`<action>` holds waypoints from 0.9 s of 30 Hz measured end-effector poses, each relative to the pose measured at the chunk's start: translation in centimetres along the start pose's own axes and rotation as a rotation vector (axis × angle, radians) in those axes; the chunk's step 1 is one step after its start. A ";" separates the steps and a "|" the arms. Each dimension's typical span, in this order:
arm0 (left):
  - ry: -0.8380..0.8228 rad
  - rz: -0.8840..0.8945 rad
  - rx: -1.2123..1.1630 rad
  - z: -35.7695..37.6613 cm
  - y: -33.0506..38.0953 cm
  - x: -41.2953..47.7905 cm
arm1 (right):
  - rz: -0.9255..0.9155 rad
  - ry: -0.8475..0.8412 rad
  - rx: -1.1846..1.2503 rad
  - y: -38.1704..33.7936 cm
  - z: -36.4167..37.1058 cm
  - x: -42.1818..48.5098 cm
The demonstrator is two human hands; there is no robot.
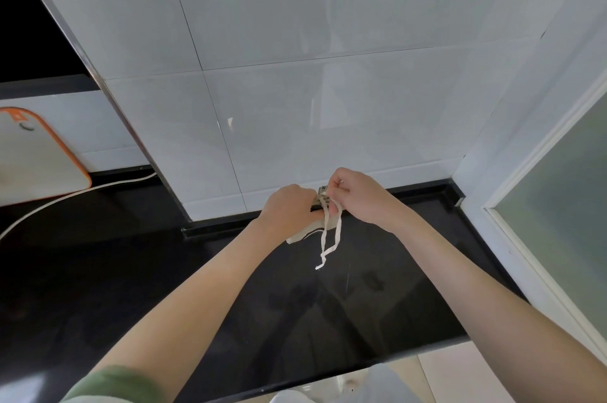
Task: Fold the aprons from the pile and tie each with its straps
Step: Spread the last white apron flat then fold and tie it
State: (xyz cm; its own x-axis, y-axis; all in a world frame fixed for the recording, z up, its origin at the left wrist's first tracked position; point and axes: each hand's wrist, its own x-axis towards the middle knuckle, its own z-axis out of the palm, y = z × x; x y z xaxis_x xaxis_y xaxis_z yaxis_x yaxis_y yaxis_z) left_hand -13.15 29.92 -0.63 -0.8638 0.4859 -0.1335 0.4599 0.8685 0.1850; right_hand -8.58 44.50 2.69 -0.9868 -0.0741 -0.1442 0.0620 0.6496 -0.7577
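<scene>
A small folded apron bundle [307, 233], cream with a dark patterned part showing at its far end, is held above the black counter [230, 287] near the tiled wall. My left hand [289, 205] grips the bundle from the left and covers most of it. My right hand [354, 195] pinches the cream straps [328, 238] at the top of the bundle. Two strap ends hang loose below the hands, down toward the counter.
A white tiled wall [295, 90] rises right behind the hands. A white and orange board [36, 153] leans at the far left, with a white cable [82, 192] running across the counter. A frosted door frame [542, 172] stands at the right.
</scene>
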 end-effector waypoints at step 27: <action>0.592 -0.115 -1.163 -2.8 0.0 -0.4 | 0.083 -0.397 0.889 2.7 1.7 3.0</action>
State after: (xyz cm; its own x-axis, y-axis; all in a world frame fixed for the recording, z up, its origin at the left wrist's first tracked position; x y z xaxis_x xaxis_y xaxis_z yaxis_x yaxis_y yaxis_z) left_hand -13.40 29.44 2.16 -0.9817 0.0402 0.1859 0.1900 0.1648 0.9678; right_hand -11.10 44.77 -0.81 -0.8619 -0.4096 -0.2989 0.3800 -0.1314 -0.9156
